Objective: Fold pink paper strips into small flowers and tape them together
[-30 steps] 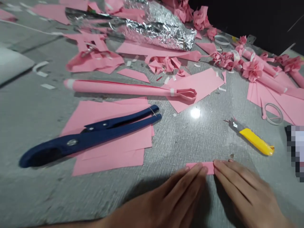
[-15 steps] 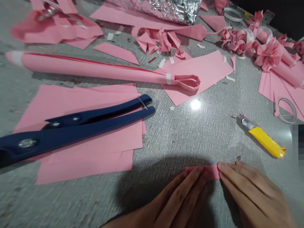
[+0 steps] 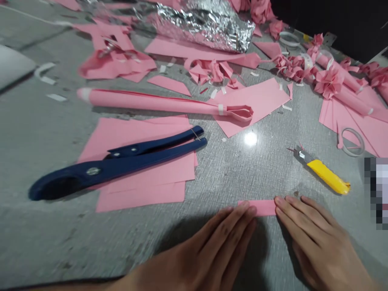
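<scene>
A small folded strip of pink paper (image 3: pixel 264 207) lies flat on the grey table in front of me. My left hand (image 3: pixel 226 238) presses its outstretched fingers on the strip's left part, covering some of it. Over the right end, the fingertips of my right hand (image 3: pixel 315 234) rest with the fingers extended. Both thumbs are mostly hidden beneath the hands. Beyond my right hand lies a yellow utility knife (image 3: pixel 329 177). To the left, a blue plier-like tool (image 3: pixel 121 165) with two long handles rests across stacked pink paper sheets (image 3: pixel 145 194).
A rolled pink paper tube (image 3: pixel 151 103) with a looped end lies behind the blue tool. Farther back are crinkled silver foil wrap (image 3: pixel 206 30) and pink paper scraps (image 3: pixel 209 72). Folded pink paper flowers (image 3: pixel 329 82) and a tape roll (image 3: pixel 351 141) are at the right.
The view has shifted, so the blue tool and paper tube appear farther right and more of the left table shows. Both hands stay at the strip, with slightly more of it exposed between them.
</scene>
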Tool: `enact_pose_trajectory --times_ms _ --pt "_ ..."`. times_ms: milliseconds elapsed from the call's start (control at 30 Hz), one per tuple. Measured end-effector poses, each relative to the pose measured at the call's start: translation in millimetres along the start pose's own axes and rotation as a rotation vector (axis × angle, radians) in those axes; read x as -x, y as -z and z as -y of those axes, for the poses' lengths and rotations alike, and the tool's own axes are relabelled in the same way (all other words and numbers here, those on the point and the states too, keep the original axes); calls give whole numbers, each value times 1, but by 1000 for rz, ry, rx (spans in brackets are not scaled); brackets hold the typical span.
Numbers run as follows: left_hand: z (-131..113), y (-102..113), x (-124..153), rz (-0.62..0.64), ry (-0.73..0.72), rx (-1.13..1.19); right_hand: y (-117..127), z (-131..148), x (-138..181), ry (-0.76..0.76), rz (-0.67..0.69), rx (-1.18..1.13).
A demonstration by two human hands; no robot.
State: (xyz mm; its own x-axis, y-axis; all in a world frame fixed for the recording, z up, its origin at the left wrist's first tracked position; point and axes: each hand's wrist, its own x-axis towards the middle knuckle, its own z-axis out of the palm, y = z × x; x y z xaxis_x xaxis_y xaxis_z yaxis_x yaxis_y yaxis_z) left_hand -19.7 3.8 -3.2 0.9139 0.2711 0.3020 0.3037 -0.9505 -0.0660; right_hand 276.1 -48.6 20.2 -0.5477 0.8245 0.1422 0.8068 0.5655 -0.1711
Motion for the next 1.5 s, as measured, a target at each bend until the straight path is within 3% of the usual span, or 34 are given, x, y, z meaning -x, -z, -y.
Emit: enact_pose_trajectory --times_ms 233,433,533,633,900,1067,1200,1500 --pt "3 2 11 -36 34 5 -9 0 8 20 -30 40" --pt "16 5 -9 -40 -46 -25 -17 -9 6 3 -32 24" --pt "25 -1 -20 0 -92 -9 -19 -14 5 43 -49 21" --pt "29 -8 -22 -43 -127 25 -19 -16 5 67 -52 13" --pt "25 -1 -17 -44 20 164 -12 -12 -1 47 -71 -27" --pt "21 -5 -18 -54 58 213 -7 7 -12 21 -91 60" --pt "22 -11 -17 -72 1 227 -12 20 -14 165 -58 56" --pt "21 -9 -14 -72 39 283 -9 11 -14 240 191 143"
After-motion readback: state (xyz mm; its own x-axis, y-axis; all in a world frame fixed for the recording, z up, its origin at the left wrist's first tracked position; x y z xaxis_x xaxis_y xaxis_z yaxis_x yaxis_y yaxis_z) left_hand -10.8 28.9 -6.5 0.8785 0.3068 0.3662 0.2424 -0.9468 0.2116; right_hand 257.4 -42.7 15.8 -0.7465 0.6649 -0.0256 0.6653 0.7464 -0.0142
